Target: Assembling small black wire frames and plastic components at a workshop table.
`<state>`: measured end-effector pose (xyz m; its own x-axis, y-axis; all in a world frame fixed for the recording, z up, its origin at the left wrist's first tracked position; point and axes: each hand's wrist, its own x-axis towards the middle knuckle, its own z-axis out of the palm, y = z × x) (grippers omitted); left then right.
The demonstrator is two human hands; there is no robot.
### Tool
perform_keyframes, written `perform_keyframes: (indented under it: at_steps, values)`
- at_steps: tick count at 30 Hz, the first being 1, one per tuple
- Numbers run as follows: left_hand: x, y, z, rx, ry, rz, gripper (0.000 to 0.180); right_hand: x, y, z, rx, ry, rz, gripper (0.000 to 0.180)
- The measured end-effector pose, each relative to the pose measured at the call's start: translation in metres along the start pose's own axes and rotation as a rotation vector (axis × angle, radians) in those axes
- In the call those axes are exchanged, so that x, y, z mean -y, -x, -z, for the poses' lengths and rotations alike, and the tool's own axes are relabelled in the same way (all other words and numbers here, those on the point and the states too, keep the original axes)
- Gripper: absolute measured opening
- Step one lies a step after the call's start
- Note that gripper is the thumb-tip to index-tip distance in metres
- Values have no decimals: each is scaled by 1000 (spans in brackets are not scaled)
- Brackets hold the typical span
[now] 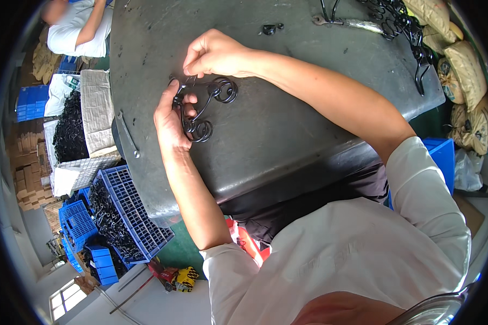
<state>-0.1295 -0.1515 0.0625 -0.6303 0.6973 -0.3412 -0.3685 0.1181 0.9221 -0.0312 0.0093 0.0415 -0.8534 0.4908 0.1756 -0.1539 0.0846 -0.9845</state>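
Observation:
A black wrought-iron scroll piece (206, 105) with curled ends lies on the grey metal table (287, 124). My left hand (169, 120) grips the scroll's left side, fingers wrapped round its lower curl. My right hand (214, 53) reaches in from the right and pinches the scroll's upper end between thumb and fingers. Both forearms are bare; white sleeves show at the bottom.
More black scroll pieces (398, 21) and a spanner (341, 23) lie at the table's far right, two small black bits (271, 28) near them. Blue crates of black parts (122, 216) stand left below the table. Sacks (466, 65) sit right. Another person (78, 27) sits top left.

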Motion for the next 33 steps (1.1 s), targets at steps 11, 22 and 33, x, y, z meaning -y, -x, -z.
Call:
perform_keyframes:
  at_steps: [11, 22, 33]
  values:
    - [1, -3, 9, 80, 122, 77, 23, 7, 1, -2, -2, -54, -91, 4]
    - [-2, 6, -2, 76, 54, 57, 25, 14, 5, 2, 38, -41, -184, 5]
    - [1, 22, 9, -119, -234, -111, 37, 7, 12, -1, 1, -71, -144, 6]
